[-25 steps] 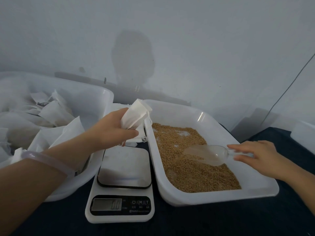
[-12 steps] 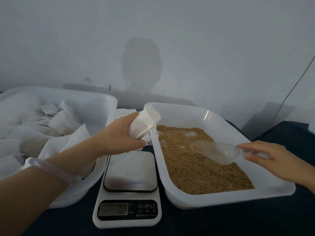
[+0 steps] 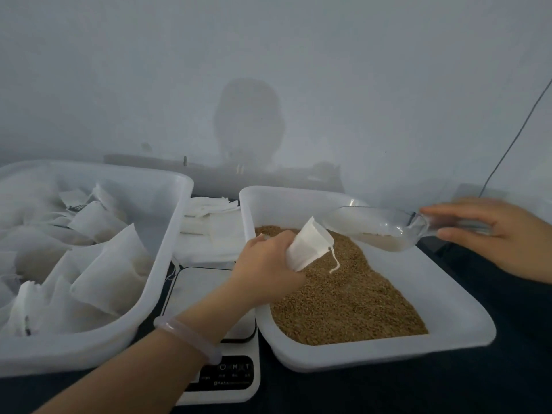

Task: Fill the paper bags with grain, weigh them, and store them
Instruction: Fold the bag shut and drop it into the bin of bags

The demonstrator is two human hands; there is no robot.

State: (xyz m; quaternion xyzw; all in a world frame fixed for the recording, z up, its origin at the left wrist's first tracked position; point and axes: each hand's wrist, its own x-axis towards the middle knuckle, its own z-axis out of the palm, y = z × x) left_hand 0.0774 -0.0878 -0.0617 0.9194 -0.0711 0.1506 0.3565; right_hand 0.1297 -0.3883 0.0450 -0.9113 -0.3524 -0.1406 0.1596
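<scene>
The left hand (image 3: 265, 264), fingers curled round a small white paper bag (image 3: 309, 249), has carried it rightward over the brown grain (image 3: 343, 297) in the white plastic tray (image 3: 448, 339), where the right hand (image 3: 490, 231), fingers gripping a part-filled clear plastic scoop (image 3: 376, 228), has lifted it to the bag's mouth, so filling looks about to begin.

Pale wall (image 3: 358, 70), head-shaped shadow (image 3: 249, 121), thin cable (image 3: 513, 138) at right; dark tabletop (image 3: 388, 389).
</scene>
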